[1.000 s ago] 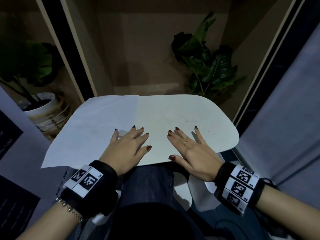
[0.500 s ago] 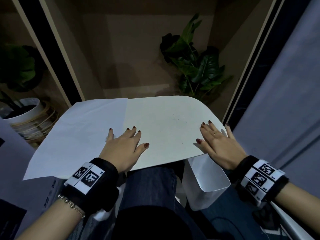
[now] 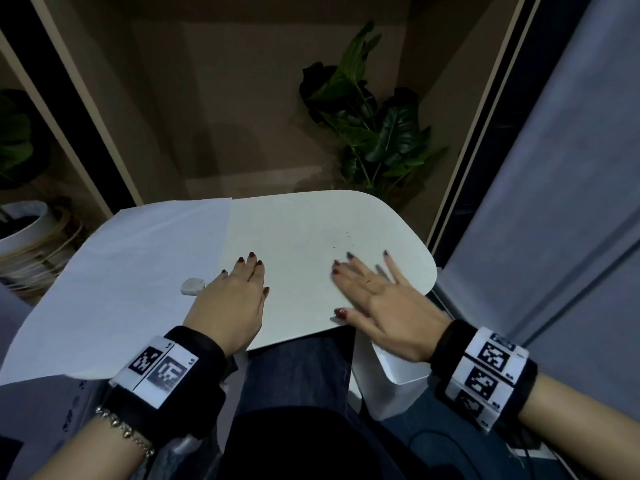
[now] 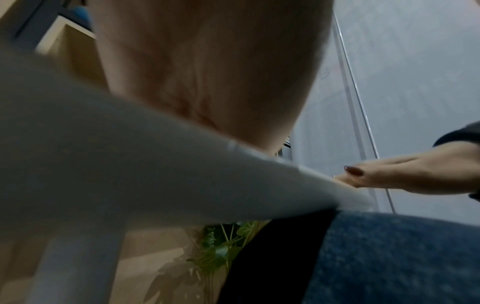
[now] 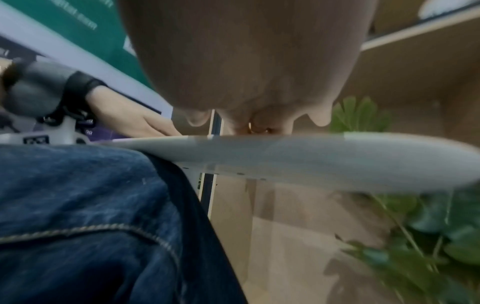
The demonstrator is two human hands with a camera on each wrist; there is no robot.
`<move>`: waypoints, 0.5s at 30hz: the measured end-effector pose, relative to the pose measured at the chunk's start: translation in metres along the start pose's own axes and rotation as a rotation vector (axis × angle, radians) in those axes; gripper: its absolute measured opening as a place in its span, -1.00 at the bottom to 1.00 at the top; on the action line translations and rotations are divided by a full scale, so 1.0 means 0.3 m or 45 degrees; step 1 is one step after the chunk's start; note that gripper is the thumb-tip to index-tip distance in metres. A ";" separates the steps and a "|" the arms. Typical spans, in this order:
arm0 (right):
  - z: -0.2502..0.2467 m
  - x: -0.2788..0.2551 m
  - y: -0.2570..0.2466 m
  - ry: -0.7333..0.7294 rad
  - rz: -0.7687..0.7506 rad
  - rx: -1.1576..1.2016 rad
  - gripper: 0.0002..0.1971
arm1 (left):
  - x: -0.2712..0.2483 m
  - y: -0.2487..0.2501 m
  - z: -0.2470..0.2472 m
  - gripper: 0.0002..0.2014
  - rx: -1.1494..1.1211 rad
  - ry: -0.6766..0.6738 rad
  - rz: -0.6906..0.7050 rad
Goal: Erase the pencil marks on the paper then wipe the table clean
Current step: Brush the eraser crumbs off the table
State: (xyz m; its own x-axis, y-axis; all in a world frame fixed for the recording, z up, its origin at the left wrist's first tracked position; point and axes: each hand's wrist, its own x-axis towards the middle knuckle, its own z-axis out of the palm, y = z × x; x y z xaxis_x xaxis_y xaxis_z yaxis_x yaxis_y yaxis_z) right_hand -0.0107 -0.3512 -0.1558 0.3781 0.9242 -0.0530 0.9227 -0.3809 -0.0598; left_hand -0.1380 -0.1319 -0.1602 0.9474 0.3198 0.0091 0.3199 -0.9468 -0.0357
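Observation:
A white sheet of paper (image 3: 131, 268) covers the left half of the small white table (image 3: 311, 223) and hangs over its left edge. A white eraser (image 3: 192, 286) lies on the paper beside my left hand (image 3: 239, 289), which lies flat at the paper's right edge. My right hand (image 3: 374, 285) is spread flat on the bare tabletop near the front right, fingers straight and slightly blurred. Small dark eraser crumbs (image 3: 346, 239) are scattered just beyond its fingertips. From the left wrist view my right hand (image 4: 415, 174) shows flat on the table edge (image 4: 155, 164).
A white bin (image 3: 391, 372) stands below the table's front right corner, next to my knee. A green plant (image 3: 374, 119) stands behind the table, a potted plant (image 3: 24, 223) to the left, and a grey panel (image 3: 571, 202) to the right.
My right hand went out to the table's right edge and has come back toward the middle. My left hand shifted right, uncovering the eraser.

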 end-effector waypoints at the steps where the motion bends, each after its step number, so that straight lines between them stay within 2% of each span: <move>1: 0.001 0.004 -0.037 -0.021 -0.082 0.057 -0.10 | 0.000 0.003 0.002 -0.49 -0.020 0.021 0.002; 3: 0.013 0.010 -0.116 -0.087 -0.214 0.198 -0.12 | 0.002 0.008 0.007 -0.50 -0.067 0.057 0.007; 4: 0.017 0.014 -0.132 -0.120 -0.218 0.241 -0.10 | 0.003 0.008 0.008 -0.50 -0.086 0.068 0.011; 6: 0.012 0.033 -0.107 -0.143 -0.110 0.226 -0.09 | 0.005 0.002 0.010 -0.49 -0.091 0.067 0.023; 9: -0.037 0.082 -0.024 -0.187 0.171 0.103 -0.21 | 0.007 -0.004 0.009 -0.50 -0.122 0.050 0.018; 10: -0.055 0.104 -0.007 -0.190 0.212 0.097 -0.24 | 0.011 -0.005 0.007 -0.50 -0.120 0.044 0.014; 12: -0.088 0.148 -0.024 -0.187 0.133 0.141 -0.28 | 0.029 -0.011 0.002 -0.50 -0.122 0.020 0.000; 15: -0.101 0.188 -0.119 -0.275 -0.126 0.240 -0.36 | 0.056 -0.016 -0.009 -0.51 -0.159 -0.059 -0.030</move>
State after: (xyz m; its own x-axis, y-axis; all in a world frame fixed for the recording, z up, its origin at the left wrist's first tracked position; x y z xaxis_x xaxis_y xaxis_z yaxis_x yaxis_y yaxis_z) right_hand -0.0200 -0.2846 -0.1266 0.2436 0.9379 -0.2469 0.9164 -0.3060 -0.2581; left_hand -0.1237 -0.1221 -0.1574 0.9396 0.3403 -0.0375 0.3423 -0.9354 0.0890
